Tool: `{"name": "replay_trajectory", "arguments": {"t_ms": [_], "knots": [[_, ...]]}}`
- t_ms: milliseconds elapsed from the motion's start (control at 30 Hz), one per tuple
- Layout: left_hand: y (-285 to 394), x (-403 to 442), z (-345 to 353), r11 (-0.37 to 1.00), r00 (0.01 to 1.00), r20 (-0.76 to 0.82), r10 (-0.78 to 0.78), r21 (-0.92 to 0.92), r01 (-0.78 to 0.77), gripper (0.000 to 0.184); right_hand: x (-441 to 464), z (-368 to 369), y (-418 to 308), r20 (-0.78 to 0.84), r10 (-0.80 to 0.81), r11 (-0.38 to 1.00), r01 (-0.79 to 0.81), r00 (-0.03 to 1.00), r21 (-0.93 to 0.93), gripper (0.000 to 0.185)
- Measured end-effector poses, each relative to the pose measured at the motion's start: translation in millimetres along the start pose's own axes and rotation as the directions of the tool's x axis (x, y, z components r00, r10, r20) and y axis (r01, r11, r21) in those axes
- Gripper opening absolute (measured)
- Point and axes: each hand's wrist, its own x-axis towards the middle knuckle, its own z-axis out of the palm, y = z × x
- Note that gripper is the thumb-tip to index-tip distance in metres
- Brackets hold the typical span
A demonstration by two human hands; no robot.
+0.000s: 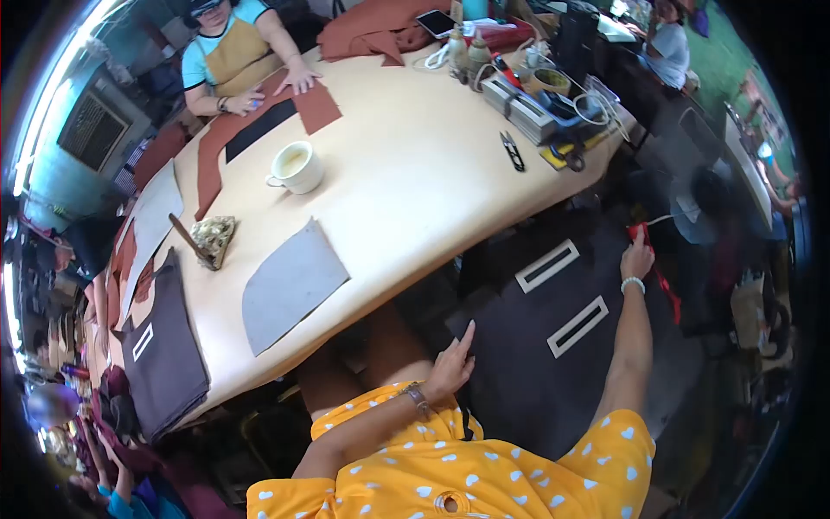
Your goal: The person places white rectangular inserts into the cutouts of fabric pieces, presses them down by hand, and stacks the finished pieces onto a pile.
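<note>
Where the left hand lies, at the left of a dark panel with two pale-framed slots, its index is extended, others loosely bent, open. Right hand: panel's far right, beside a seemingly fabric red item; grip cannot be told. Desk, left of panel: grey piece, near; cup, farther.

A smooth, glossy white ceramic-looking cup and matt, dark brown leather-like panels are seen.
</note>
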Motion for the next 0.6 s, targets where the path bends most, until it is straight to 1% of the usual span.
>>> {"name": "replay_trajectory", "arguments": {"t_ms": [33, 133, 233, 267, 300, 367, 400, 433, 500, 600], "knots": [[-4, 1, 1, 1.000, 1.000, -0.014, 0.004, -0.024, -0.004, 0.076, 1, 2, -2, 0.019, -0.006, 1.000, 0.006, 1.000, -0.028, 0.057], [-4, 4, -2, 0.997, 0.999, -0.038, -0.004, -0.083, 0.001, 0.076, 3, -14, -13, 0.141, 0.033, 0.995, -0.019, 0.989, -0.100, 0.057], [-8, 5, -8, 0.986, 0.999, -0.024, -0.025, -0.163, 0.021, 0.075, -4, -20, -36, 0.022, 0.075, 0.997, -0.076, 0.997, 0.019, 0.057], [-9, 5, -10, 0.979, 0.999, -0.015, -0.043, -0.202, 0.039, 0.075, -8, -32, -49, 0.022, 0.061, 0.992, -0.063, 0.998, 0.112, 0.056], [-11, 4, -13, 0.969, 0.998, -0.005, -0.061, -0.242, 0.058, 0.074, -14, -45, -65, -0.027, 0.034, 0.986, -0.029, 0.999, 0.164, 0.057], [-8, 0, -24, 0.986, 0.997, -0.071, -0.028, -0.164, 0.016, 0.071, -27, -69, -100, -0.128, -0.020, 0.963, 0.054, 0.992, 0.264, 0.058], [-6, -4, -31, 0.992, 0.994, -0.107, -0.013, -0.123, -0.001, 0.069, -34, -77, -118, -0.219, -0.094, 0.919, 0.170, 0.971, 0.357, 0.060], [-2, -8, -43, 0.993, 0.992, -0.127, 0.009, -0.113, -0.024, 0.066, -44, -98, -143, -0.205, -0.108, 0.870, 0.192, 0.973, 0.454, 0.061], [12, -21, -72, 0.993, 0.984, -0.168, 0.050, -0.093, -0.067, 0.061, -64, -127, -192, -0.317, -0.165, 0.739, 0.330, 0.934, 0.587, 0.061], [19, -42, -115, 0.965, 0.941, -0.322, 0.107, -0.193, -0.176, 0.051, -99, -155, -273, -0.301, -0.236, 0.593, 0.382, 0.924, 0.708, 0.060]]}}
